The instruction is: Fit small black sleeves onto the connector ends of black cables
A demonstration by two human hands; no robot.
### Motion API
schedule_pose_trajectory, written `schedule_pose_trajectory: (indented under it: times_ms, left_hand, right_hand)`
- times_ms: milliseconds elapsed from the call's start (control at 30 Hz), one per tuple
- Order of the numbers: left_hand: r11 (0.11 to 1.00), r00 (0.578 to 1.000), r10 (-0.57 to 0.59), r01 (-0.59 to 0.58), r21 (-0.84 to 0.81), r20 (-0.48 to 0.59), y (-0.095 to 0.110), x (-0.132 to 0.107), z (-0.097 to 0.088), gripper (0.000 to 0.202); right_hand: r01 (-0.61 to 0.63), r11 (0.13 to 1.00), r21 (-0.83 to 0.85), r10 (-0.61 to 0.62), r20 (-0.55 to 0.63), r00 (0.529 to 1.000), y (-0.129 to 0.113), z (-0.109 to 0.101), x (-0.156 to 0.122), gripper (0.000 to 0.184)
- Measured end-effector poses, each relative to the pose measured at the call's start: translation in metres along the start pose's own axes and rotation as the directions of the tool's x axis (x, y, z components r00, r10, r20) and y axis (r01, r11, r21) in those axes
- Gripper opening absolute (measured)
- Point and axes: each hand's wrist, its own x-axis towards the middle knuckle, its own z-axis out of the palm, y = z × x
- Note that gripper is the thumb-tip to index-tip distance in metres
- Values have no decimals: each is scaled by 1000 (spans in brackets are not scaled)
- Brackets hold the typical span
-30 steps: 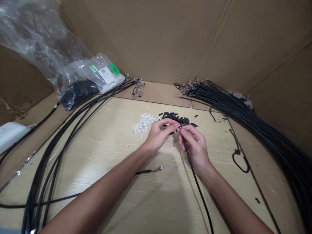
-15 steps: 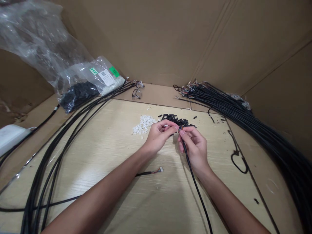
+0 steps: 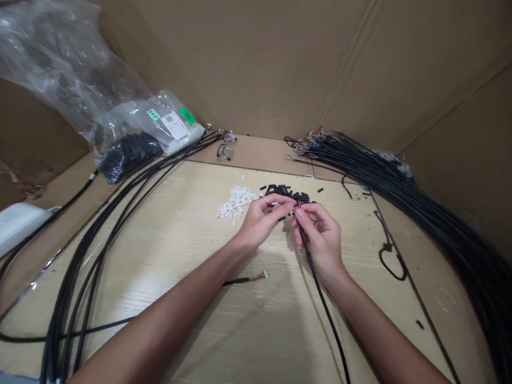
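R hand (image 3: 318,234) pinches black cable (image 3: 320,290) near its stripped end, above the table (image 3: 180,250); L hand (image 3: 262,218) fingertips pressed together on a small black sleeve (image 3: 282,217) at cable tip; black sleeve pile (image 3: 286,193) & white connectors (image 3: 236,201) just behind.

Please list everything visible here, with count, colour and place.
thin black cable: one, black, held, running toward camera
short black tube pieces: a pile, black, just beyond the cable's end
small white plastic connectors: a pile, white, left of the tubes
long black cable bundle: many, black, right side
looped black cables: several, black, left side
clear plastic bags: at least two, clear, back left
left hand: one, fingers pinched at the cable's end
right hand: one, fingers gripping the cable
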Motion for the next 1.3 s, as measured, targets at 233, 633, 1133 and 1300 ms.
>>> schedule_pose_trajectory:
  times_ms: [233,633,1133,1300]
  left_hand:
    - [998,1000,-22,23,-54,8,-4,0,0,42]
    - [1000,1000,4,-5,-6,-28,-4,1,1,45]
    - [999,993,24,-27,-30,-112,-7,2,1,35]
    - [998,992,62,-63,-8,-105,0,-2,2,33]
  right_hand:
    - [-101,993,66,97,51,994,0,-3,2,44]
    - [19,999,-43,-22,-70,997,1,-2,1,44]
    - [-66,997,32,66,10,998,-1,-1,1,43]
    - [-54,998,21,55,-64,996,0,-1,3,44]
